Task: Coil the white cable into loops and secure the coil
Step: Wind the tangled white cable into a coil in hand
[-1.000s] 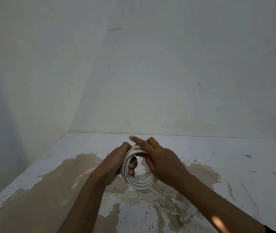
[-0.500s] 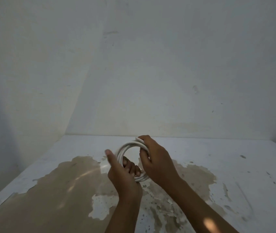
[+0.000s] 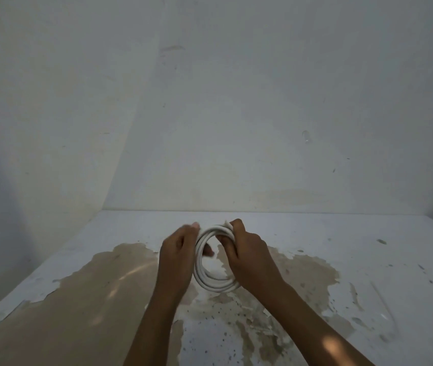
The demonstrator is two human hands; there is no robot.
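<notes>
A: Above the table's middle, the white cable (image 3: 211, 270) sat wound into a ring of several loops, held upright and clear of the surface.

B: Grip?

A: Right hand (image 3: 247, 256) clamped around the ring's right side, fingers curled over the top strands. Left hand (image 3: 177, 253) closed on the left side, fingertips showing through the ring's opening.

B: Surroundings?

A: White table (image 3: 368, 247) with large patches of peeled paint showing tan beneath. Bare, stained wall (image 3: 236, 114) behind.

Cable coil (image 3: 211, 270) between both hands, seemingly above the table (image 3: 368, 260).
</notes>
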